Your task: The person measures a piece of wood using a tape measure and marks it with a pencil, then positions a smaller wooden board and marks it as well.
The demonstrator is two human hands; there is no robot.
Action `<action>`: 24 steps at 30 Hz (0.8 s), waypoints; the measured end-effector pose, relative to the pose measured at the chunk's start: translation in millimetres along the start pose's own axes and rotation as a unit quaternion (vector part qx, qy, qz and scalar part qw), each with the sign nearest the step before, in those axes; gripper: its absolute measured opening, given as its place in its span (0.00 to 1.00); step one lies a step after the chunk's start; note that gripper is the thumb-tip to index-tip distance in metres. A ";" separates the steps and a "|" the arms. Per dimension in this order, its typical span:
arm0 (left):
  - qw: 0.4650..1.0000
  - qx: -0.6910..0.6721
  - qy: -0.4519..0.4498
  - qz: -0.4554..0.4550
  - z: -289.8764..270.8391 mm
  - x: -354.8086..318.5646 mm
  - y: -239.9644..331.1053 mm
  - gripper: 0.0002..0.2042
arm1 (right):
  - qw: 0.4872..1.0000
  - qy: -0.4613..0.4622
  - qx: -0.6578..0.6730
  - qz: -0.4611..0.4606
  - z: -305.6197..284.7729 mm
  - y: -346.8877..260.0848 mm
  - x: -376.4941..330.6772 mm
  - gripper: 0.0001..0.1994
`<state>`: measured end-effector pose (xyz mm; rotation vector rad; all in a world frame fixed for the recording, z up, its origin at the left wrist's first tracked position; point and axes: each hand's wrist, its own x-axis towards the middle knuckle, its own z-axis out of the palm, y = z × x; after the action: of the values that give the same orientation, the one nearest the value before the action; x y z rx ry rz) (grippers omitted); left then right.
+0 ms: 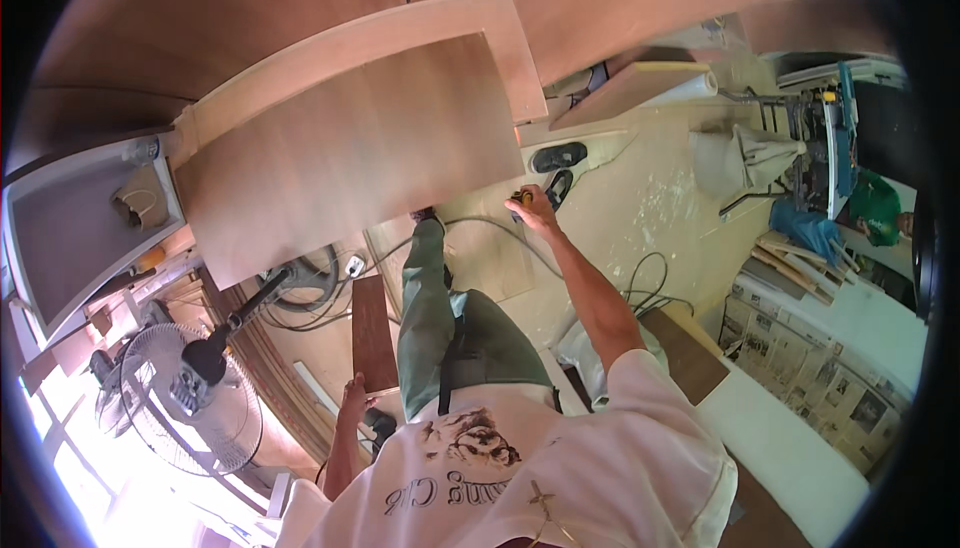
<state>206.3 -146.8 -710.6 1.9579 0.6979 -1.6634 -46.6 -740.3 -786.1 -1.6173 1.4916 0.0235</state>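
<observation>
My left hand [356, 394] is low at the left of my body, its fingers closed on the near end of a narrow dark reddish-brown wooden board [372, 328]. The board points away from me, beside my left leg. My right arm reaches forward, and my right hand [535, 212] is closed around a small yellow and black tool [519, 200], too small to make out its kind. Just left of that hand lies the near right corner of a large brown wooden panel [350, 148], apart from the hand. The panel sits against a lighter wooden frame [515, 58].
A standing fan [190, 398] is at the left, near a tray-like panel [70, 228]. Dark cables [500, 233] cross the floor. Black shoes [560, 157] lie beyond my right hand. At right are a folding stand [770, 148], newspaper sheets [810, 378] and another person in green [878, 210].
</observation>
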 end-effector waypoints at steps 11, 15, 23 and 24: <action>0.998 0.039 0.042 -0.005 55.4 -113.9 73.8 0.22 | 0.898 0.103 -0.349 -0.247 -44.3 -99.7 209.0 0.27; 0.982 0.094 0.163 0.019 88.4 -160.5 66.4 0.23 | 0.865 0.067 -0.421 -0.267 -52.5 -107.3 281.5 0.24; 0.945 -0.108 0.275 0.143 208.5 -226.4 3.8 0.23 | 0.854 0.088 -0.408 -0.312 -56.8 -110.8 353.9 0.28; 0.943 -0.115 0.280 0.137 221.3 -236.0 5.8 0.23 | 0.848 0.095 -0.387 -0.348 -60.5 -111.6 350.1 0.28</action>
<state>13.4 -312.5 -510.5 2.2399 0.7328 -0.8184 104.7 -1066.9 -881.7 -2.8246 0.9718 0.0654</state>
